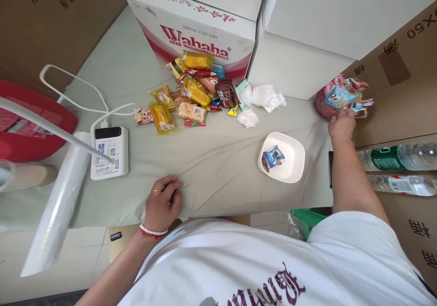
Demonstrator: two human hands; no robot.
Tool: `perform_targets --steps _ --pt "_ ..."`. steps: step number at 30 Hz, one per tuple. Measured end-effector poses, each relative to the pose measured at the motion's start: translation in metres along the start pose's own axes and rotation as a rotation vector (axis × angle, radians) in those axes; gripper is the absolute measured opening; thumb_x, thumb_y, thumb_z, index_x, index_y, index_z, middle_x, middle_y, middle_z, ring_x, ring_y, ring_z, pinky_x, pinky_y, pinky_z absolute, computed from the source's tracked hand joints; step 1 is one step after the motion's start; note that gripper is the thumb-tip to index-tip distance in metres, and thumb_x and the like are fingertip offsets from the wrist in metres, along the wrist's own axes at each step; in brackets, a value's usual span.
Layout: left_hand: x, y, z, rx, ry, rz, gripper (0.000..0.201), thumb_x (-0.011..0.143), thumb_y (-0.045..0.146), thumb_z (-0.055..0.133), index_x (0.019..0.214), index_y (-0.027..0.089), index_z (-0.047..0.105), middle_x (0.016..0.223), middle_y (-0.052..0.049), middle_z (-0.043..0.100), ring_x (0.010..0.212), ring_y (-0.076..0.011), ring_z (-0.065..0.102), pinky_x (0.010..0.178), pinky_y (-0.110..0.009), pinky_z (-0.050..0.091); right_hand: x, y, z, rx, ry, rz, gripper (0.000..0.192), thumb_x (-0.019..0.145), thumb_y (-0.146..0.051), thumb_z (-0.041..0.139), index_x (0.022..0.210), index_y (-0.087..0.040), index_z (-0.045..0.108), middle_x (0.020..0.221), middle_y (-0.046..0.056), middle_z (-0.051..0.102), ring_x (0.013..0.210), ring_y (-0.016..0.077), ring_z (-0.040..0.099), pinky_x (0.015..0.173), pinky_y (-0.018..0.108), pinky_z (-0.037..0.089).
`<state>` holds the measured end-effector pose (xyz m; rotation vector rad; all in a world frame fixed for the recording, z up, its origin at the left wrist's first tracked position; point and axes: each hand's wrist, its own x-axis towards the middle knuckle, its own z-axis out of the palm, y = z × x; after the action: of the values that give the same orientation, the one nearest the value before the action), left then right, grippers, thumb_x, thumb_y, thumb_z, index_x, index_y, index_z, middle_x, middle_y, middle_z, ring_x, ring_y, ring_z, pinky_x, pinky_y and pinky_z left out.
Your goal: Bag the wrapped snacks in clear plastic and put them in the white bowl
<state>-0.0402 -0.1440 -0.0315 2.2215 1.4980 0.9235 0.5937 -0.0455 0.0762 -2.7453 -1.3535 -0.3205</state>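
My right hand [342, 124] reaches to the far right, bent fingers against wrapped snacks [339, 97] piled in a dark red container [322, 106]. What its fingers hold, if anything, is hidden. Loosely curled, my left hand [164, 200] rests near the table's front edge with nothing in it; a ring and bracelets show. Between the hands stands a white bowl [294, 167] with one blue snack packet [272, 158] inside. A heap of wrapped snacks [196, 92] lies at the back, yellow packs and a brown cocoa pack [227, 93] among them.
Crumpled clear plastic [268, 97] lies beside the heap, before a Wahaha carton [201, 37] and white boxes [290, 64]. On the left are a white power bank [119, 153] with cables, a plastic roll [56, 210] and a red object [34, 137]. Bottles [403, 157] lie at right.
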Motion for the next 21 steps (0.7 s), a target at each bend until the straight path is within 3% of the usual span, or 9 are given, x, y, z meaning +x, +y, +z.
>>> perform_targets --steps 3,5,8,11,14,17,21 --pt "-0.001 0.001 -0.001 -0.014 -0.006 -0.006 0.019 0.085 0.014 0.059 0.097 0.023 0.070 0.116 -0.010 0.065 0.101 -0.0250 0.069 0.089 -0.041 0.061 -0.061 -0.015 -0.028 0.151 0.105 -0.162 0.040 0.099 -0.017 0.048 0.131 -0.003 0.068 0.138 0.029 0.061 0.132 0.0330 0.057 0.108 0.039 0.042" --pt "-0.001 0.001 -0.002 -0.019 -0.021 -0.020 0.019 0.084 0.015 0.059 0.097 0.023 0.070 0.117 -0.010 0.065 0.102 -0.0254 0.069 0.089 -0.042 0.061 -0.121 -0.027 -0.050 0.280 0.025 -0.327 0.037 0.103 -0.029 0.046 0.124 -0.016 0.073 0.121 0.020 0.072 0.116 0.0309 0.068 0.103 0.042 0.050" --pt "-0.001 0.002 -0.003 -0.032 -0.047 -0.054 0.017 0.083 0.017 0.060 0.096 0.023 0.070 0.116 -0.010 0.065 0.103 -0.0256 0.069 0.091 -0.042 0.061 -0.206 -0.044 -0.071 0.359 -0.227 -0.572 0.034 0.099 -0.044 0.057 0.127 -0.034 0.073 0.131 0.007 0.072 0.118 0.0291 0.069 0.097 0.042 0.057" --pt "-0.001 0.003 -0.004 -0.054 -0.062 -0.074 0.016 0.083 0.018 0.060 0.095 0.024 0.070 0.116 -0.010 0.066 0.104 -0.0255 0.069 0.092 -0.042 0.061 -0.247 -0.052 -0.064 0.261 -0.369 -0.661 0.032 0.101 -0.046 0.053 0.125 -0.039 0.073 0.131 0.003 0.073 0.114 0.0284 0.071 0.087 0.042 0.059" --pt "-0.001 0.003 -0.002 -0.071 -0.047 -0.071 0.017 0.084 0.017 0.059 0.095 0.024 0.070 0.116 -0.010 0.065 0.103 -0.0252 0.069 0.092 -0.041 0.061 -0.233 -0.053 -0.047 0.136 -0.394 -0.644 0.036 0.105 -0.033 0.043 0.116 -0.031 0.077 0.119 0.007 0.077 0.109 0.0289 0.071 0.089 0.042 0.057" --pt "-0.002 0.003 -0.001 -0.084 -0.023 -0.051 0.018 0.085 0.016 0.057 0.095 0.023 0.070 0.116 -0.010 0.064 0.104 -0.0247 0.068 0.091 -0.040 0.060 -0.191 -0.060 -0.049 0.022 -0.386 -0.605 0.033 0.101 -0.031 0.050 0.119 -0.023 0.076 0.124 0.011 0.075 0.111 0.0310 0.069 0.090 0.041 0.055" --pt "-0.002 0.003 0.001 -0.133 -0.013 -0.039 0.020 0.084 0.014 0.055 0.095 0.022 0.069 0.114 -0.010 0.065 0.103 -0.0243 0.068 0.090 -0.039 0.060 -0.144 -0.112 -0.074 0.060 -0.223 -0.620 0.037 0.102 -0.033 0.047 0.126 -0.022 0.072 0.132 0.012 0.069 0.115 0.0301 0.066 0.094 0.039 0.051"
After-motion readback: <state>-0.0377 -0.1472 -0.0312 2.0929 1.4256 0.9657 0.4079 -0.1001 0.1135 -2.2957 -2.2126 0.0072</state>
